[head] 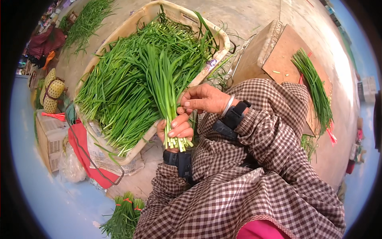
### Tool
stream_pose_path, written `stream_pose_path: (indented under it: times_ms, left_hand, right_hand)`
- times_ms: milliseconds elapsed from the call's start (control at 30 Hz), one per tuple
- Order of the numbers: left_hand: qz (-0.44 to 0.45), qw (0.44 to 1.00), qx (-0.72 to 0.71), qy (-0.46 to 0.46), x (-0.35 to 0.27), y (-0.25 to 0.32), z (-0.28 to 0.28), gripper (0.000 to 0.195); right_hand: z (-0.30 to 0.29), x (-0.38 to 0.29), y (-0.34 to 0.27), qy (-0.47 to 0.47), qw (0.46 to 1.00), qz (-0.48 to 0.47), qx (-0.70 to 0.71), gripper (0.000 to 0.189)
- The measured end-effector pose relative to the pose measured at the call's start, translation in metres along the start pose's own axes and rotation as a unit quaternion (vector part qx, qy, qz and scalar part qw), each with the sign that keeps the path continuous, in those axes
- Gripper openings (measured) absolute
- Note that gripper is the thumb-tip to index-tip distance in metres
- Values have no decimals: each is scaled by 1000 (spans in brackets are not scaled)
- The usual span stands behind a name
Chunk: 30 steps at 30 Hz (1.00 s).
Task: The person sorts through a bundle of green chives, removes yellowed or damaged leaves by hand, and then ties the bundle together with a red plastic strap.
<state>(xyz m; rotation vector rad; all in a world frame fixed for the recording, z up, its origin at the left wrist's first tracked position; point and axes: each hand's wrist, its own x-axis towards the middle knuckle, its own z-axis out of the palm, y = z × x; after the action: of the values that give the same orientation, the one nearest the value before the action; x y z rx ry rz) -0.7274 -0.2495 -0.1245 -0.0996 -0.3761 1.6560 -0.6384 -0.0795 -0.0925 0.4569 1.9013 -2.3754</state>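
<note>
My left hand (176,131) is closed around the pale stalk ends of a bunch of garlic chives (164,80), whose green leaves point away from me. At the right side of that bunch, my right hand (206,98) has its thumb and fingers bent near the stalks; whether it pinches a stalk cannot be told. Beneath the bunch, loose green chives (119,80) fill a large off-white plastic crate (213,61). Another bundle of chives (313,86) lies on a brown board (283,56) to the right, with red ties near it.
Several tied bundles (125,215) are at the lower left. A red cloth (86,152) and a bent metal rod (98,168) lie beside the crate. Farther left is a box (52,134) with red ties on top. An upturned crate (253,56) is by the board. More chives (86,22) lie at the upper left.
</note>
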Motion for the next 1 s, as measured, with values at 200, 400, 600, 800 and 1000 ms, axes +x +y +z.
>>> stream_pose_path:
  times_ms: [200,400,600,800,1000]
  left_hand:
    - [10,1000,-19,-23,3,-3,5,44]
    - [3,999,-33,-39,6,-1,5,45]
    - [37,999,-30,3,8,-10,-16,48]
    - [97,989,61,90,9,-19,-30,53]
    - [195,914,257,246,25,-34,-23,52]
  right_hand:
    - [-4,5,9,53,974,-77,-207,15]
    - [5,-16,-22,293,818,-47,-493,16]
    - [30,-9,-31,250,908,-91,-324,23]
    - [32,-12,-30,300,861,-86,-401,19]
    - [37,-10,-32,315,814,-135,-470,17]
